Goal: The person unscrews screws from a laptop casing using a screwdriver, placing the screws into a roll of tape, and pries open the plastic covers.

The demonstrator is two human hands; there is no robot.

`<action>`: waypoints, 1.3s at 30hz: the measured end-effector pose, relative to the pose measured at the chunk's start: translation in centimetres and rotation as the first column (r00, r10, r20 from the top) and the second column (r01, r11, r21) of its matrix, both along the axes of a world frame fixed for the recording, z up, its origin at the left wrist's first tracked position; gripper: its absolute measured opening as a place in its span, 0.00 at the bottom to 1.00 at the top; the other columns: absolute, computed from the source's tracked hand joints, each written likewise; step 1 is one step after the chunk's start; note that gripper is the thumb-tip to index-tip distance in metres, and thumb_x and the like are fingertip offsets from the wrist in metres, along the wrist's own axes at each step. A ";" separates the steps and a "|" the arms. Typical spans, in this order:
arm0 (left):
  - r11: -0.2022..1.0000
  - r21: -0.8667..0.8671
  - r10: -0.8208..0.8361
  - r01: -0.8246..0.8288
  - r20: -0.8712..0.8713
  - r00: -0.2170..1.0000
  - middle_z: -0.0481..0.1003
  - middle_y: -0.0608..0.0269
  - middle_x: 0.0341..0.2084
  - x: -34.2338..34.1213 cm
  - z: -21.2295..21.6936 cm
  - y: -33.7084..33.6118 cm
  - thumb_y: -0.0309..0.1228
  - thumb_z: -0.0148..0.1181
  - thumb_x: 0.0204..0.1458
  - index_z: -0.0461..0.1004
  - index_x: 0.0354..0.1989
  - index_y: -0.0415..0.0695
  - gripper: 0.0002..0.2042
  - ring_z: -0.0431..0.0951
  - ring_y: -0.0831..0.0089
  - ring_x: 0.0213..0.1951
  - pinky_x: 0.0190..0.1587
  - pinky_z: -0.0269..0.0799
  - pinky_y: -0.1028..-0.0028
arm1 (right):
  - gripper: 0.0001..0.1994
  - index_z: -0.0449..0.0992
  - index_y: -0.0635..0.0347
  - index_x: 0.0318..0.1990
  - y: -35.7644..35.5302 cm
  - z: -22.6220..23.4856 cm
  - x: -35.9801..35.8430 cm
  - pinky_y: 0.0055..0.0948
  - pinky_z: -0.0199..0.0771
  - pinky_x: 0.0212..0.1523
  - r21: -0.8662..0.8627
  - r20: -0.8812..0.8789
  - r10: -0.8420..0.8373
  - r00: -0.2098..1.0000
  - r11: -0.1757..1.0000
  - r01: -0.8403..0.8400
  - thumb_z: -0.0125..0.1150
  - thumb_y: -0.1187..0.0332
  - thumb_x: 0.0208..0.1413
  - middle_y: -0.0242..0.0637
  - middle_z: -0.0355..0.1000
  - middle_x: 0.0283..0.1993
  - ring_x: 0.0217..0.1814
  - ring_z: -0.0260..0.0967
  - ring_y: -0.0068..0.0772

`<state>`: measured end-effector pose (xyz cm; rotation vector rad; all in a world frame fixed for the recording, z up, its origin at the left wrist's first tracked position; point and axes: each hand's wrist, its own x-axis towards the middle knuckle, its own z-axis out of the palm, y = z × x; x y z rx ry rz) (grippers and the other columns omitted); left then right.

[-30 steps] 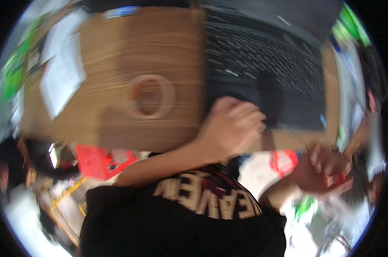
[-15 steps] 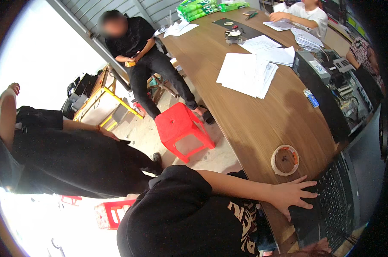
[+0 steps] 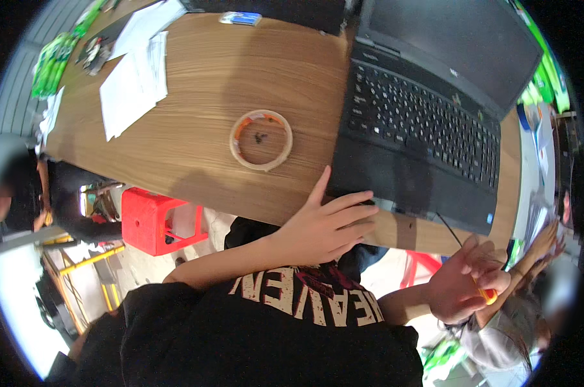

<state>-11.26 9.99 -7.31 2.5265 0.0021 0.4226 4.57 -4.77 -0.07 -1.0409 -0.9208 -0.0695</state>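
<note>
Screwdriver (image 3: pixel 490 296), slanted lengthwise, tip seemingly toward laptop (image 3: pixel 427 122)

The left forearm (image 3: pixel 221 258) extends rightward, angled slightly up, below the near edge of the tabletop (image 3: pixel 195 155). The left wrist (image 3: pixel 276 246) is nearly straight. The left hand (image 3: pixel 324 233) is positioned at the near edge, back facing up; its fingers (image 3: pixel 351 201) are extended, slightly separated, and directed right. The thumb (image 3: pixel 319 188) points toward the far edge. The right forearm (image 3: pixel 405 304) is short in view. The right hand (image 3: pixel 459 284) is located outside the near edge, toward the right corner, with fingers curled into a grip and partly blurred.
</note>
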 end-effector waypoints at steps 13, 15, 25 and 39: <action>0.698 -0.063 0.704 -0.713 -0.124 0.699 0.65 0.54 0.51 -5.8 0.3 9.1 0.44 0.74 0.32 0.41 0.67 0.39 0.56 0.61 0.56 0.55 0.59 0.48 0.47 | 0.13 0.74 0.61 0.25 0.8 -1.5 -2.9 0.25 0.55 0.22 -0.427 0.496 -0.312 0.810 0.725 0.541 0.64 0.59 0.46 0.35 0.63 0.23 0.21 0.58 0.29; 0.705 -0.046 0.700 -0.707 -0.110 0.705 0.65 0.54 0.51 -5.3 0.2 8.6 0.45 0.73 0.33 0.42 0.67 0.40 0.55 0.62 0.56 0.54 0.59 0.46 0.43 | 0.13 0.74 0.61 0.25 0.7 -1.4 -3.0 0.26 0.58 0.23 -0.455 0.508 -0.290 0.811 0.709 0.539 0.65 0.60 0.46 0.36 0.65 0.22 0.22 0.60 0.30; 0.775 -0.034 0.624 -0.630 -0.116 0.773 0.64 0.57 0.56 -2.8 -0.4 8.9 0.45 0.68 0.39 0.52 0.65 0.48 0.43 0.64 0.59 0.57 0.58 0.36 0.33 | 0.09 0.74 0.62 0.25 1.4 -1.6 -3.8 0.26 0.58 0.23 -0.539 0.443 -0.180 0.878 0.729 0.422 0.66 0.66 0.43 0.35 0.64 0.22 0.23 0.60 0.29; 0.798 -0.066 0.599 -0.599 -0.021 0.801 0.68 0.61 0.51 -5.3 1.1 11.7 0.32 0.66 0.41 0.74 0.41 0.47 0.16 0.66 0.59 0.54 0.57 0.54 0.55 | 0.16 0.69 0.65 0.26 2.4 -2.3 -3.3 0.22 0.51 0.20 -0.424 0.299 -0.244 0.922 0.832 0.358 0.59 0.60 0.53 0.36 0.61 0.22 0.20 0.55 0.26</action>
